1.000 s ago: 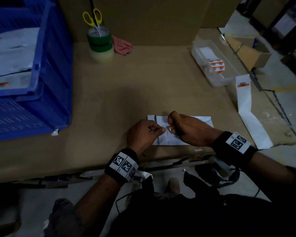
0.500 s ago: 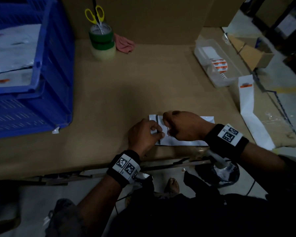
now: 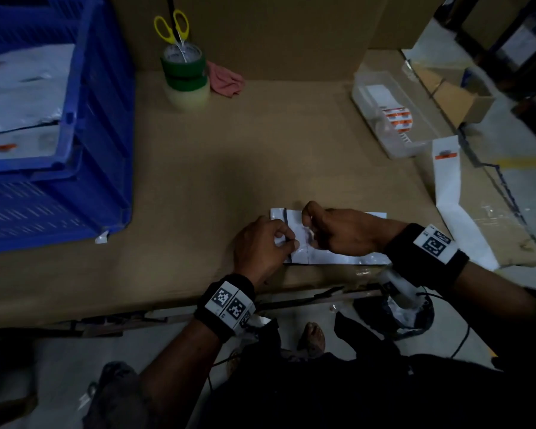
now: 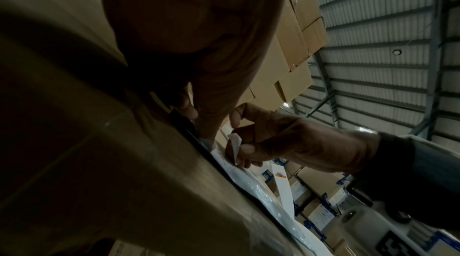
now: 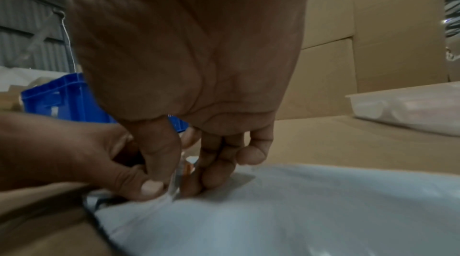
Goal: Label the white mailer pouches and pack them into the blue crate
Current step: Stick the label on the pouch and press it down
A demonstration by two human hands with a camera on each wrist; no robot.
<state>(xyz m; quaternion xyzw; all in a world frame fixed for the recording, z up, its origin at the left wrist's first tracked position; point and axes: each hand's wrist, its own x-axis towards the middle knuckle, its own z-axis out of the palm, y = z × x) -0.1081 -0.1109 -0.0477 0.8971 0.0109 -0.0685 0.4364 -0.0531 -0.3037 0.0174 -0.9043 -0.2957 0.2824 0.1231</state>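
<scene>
The white mailer pouch [image 3: 347,258] lies flat at the near edge of the cardboard-covered surface [image 3: 260,156], its long side along that edge, a dark band across its left end. Both hands work at that left end. The left hand [image 3: 260,246] has thumb and forefinger closed on the pouch's corner, holding it down. The right hand [image 3: 344,233] pinches a small white slip [image 4: 235,146] — a label or its backing, I cannot tell which — with its other fingertips [image 5: 211,179] resting on the film.

The pouch looks like thin plastic film: light, limp and slick, likely to slide on the cardboard and to sag if lifted by one corner. A hold at both short ends, or a flat palm under its middle, should carry it best; pressing a label on calls for one hand pinning it.

The blue crate [image 3: 84,156] stands at the far left corner with white pouches [image 3: 22,88] already inside — one shows an orange mark. A clear tray [image 3: 384,119] near the right edge holds orange-and-white labels [image 3: 398,117], and another white pouch [image 3: 449,187] with an orange tag hangs over that edge. No writing can be read anywhere; the print is too small and dim.
</scene>
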